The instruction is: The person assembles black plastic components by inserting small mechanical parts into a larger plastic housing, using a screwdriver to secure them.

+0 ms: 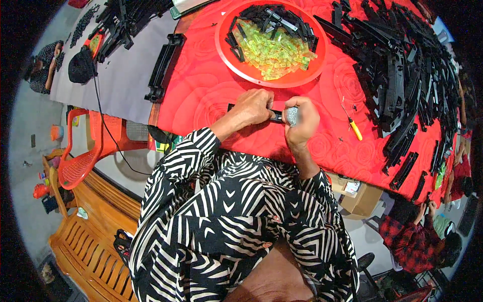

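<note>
My left hand (pixel 251 106) is closed on a short black plastic part (pixel 276 116), pressing it close to the red cloth near the table's front edge. A dark end of it shows past the left side of the hand. My right hand (pixel 307 126) wraps round a grey speckled, rounded thing (pixel 292 115) at the part's right end; blur hides its kind. Just beyond both hands stands a round red tray (pixel 259 82) of small clear yellow-green plastic pieces (pixel 274 53) and black parts. To the right lies a thin-shafted tool with a yellow handle (pixel 355 130).
A large heap of long black plastic parts (pixel 397 75) covers the table's right side. One long black part (pixel 165 68) lies at left, near the grey table (pixel 121 85). A red chair (pixel 83 168) and wooden bench (pixel 93 246) stand left. Other people sit at far left and lower right.
</note>
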Available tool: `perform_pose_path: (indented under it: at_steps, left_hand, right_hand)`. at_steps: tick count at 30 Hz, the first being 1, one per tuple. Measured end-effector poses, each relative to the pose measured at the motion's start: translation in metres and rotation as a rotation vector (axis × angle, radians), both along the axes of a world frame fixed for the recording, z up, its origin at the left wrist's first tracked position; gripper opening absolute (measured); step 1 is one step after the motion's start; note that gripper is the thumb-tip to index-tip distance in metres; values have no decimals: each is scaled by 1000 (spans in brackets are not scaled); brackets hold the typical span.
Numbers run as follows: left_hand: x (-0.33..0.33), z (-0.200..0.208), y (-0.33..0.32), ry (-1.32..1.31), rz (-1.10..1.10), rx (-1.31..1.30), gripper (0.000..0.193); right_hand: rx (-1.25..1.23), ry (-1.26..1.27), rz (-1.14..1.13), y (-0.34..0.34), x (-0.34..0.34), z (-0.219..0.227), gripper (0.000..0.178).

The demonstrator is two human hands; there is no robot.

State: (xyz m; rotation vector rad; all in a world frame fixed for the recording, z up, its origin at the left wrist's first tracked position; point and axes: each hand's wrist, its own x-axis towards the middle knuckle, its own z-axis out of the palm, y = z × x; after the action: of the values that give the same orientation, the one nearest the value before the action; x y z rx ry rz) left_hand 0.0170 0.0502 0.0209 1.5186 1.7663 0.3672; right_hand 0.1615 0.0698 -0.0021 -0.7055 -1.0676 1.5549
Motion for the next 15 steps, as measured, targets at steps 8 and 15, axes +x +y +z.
perform_pose_path:
  at_steps: [8, 15]
  left_hand:
    - [3, 1, 0, -4, -30, 71, 23]
    - [0, -8, -2, -74, 21, 75, 24]
  right_hand:
    - [46, -124, 6, 3, 2, -2, 37]
    - [-119, 180, -6, 6, 2, -1, 33]
